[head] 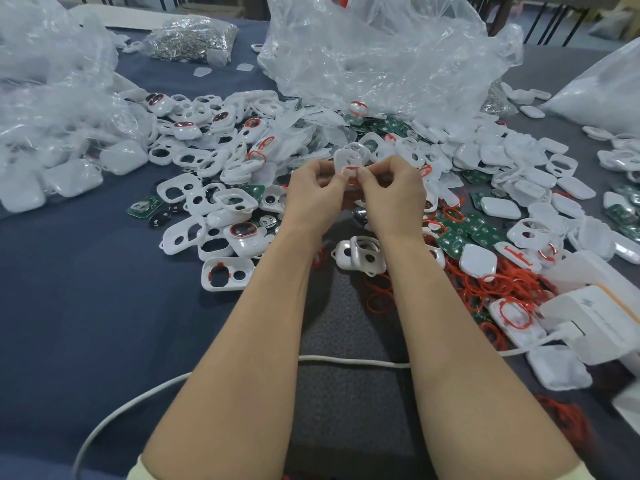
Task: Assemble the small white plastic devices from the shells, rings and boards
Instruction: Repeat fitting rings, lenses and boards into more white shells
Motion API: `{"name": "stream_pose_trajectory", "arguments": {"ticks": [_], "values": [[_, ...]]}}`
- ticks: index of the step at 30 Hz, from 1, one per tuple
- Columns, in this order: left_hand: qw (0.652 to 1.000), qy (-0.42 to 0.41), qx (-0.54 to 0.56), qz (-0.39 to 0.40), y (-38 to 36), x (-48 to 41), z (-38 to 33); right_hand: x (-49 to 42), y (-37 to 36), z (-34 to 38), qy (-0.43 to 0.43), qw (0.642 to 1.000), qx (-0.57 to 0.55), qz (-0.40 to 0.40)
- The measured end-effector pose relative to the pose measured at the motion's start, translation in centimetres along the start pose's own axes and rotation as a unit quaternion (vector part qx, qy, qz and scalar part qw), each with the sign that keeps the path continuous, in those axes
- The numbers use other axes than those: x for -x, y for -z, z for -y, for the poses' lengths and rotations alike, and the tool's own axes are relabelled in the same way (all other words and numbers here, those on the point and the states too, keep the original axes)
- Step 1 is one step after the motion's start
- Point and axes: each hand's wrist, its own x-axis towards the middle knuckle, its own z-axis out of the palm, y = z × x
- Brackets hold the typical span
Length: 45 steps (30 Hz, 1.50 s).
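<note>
Hands meet above the heap: left hand (317,194) and right hand (393,192) both curl their fingertips to pinch one small white plastic shell (347,156), which has one thin red rubber ring (352,168) at its lower edge. Bare dark blue tablecloth (86,289) lies open on the left. Loose white shells (221,277), green circuit boards (453,239) and loose red rings (485,289) crowd ahead and right, too many to count. One white cable (346,360) crosses under both forearms.
</note>
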Motion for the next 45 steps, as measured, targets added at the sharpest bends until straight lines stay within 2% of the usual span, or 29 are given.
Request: {"name": "stream_pose_trajectory", "arguments": {"ticks": [3, 6, 8, 10, 12, 16, 20, 24, 30, 32, 35, 37, 41, 45], "values": [[0.999, 0.014, 0.038, 0.011, 0.2, -0.1, -0.2, -0.4, 0.6, 0.1, -0.102, 0.979, -0.165, 0.057], [0.996, 0.015, 0.083, 0.034, 0.3, 0.1, -0.4, -0.7, 1.2, 0.0, -0.190, 0.914, -0.334, 0.128], [0.994, 0.016, 0.096, 0.041, 0.3, 0.1, -0.4, -0.8, 1.3, 0.0, -0.221, 0.882, -0.390, 0.145], [0.994, 0.016, 0.100, 0.046, 0.3, 0.1, -0.5, -0.9, 1.3, 0.0, -0.234, 0.872, -0.407, 0.138], [0.994, 0.019, 0.099, 0.046, 0.2, 0.1, -0.5, -0.9, 1.1, -0.1, -0.225, 0.885, -0.388, 0.128], [0.992, 0.037, 0.113, 0.042, 0.2, -0.1, -0.4, -0.9, 0.8, -0.5, -0.158, 0.942, -0.278, 0.101], [0.993, 0.029, 0.106, 0.033, 0.3, -0.1, -0.2, -0.9, 0.8, -0.8, -0.128, 0.960, -0.222, 0.110], [0.994, 0.030, 0.104, 0.020, 0.3, -0.2, -0.1, -0.6, 0.5, -0.7, -0.063, 0.984, -0.121, 0.111], [0.998, 0.009, 0.051, 0.029, -0.1, 0.0, -0.1, -0.7, 0.7, -0.6, -0.059, 0.989, -0.091, 0.104], [0.997, 0.004, 0.072, 0.025, -0.1, 0.0, -0.2, -0.7, 0.8, -0.3, -0.060, 0.987, -0.111, 0.103], [0.996, -0.008, 0.082, -0.035, 0.1, -0.4, -0.4, -0.6, 1.0, 0.3, -0.034, 0.989, -0.112, 0.084], [0.997, -0.033, 0.043, -0.062, 0.0, -0.4, -0.4, -0.6, 1.1, 0.8, -0.015, 0.992, -0.107, 0.061], [0.987, -0.116, -0.106, -0.046, -0.3, -0.2, -0.2, -0.5, 0.9, 1.0, -0.026, 0.989, -0.132, 0.059], [0.982, -0.136, -0.106, -0.072, -0.3, 0.1, -0.2, -0.7, 0.9, 0.5, -0.052, 0.989, -0.127, 0.052]]}}
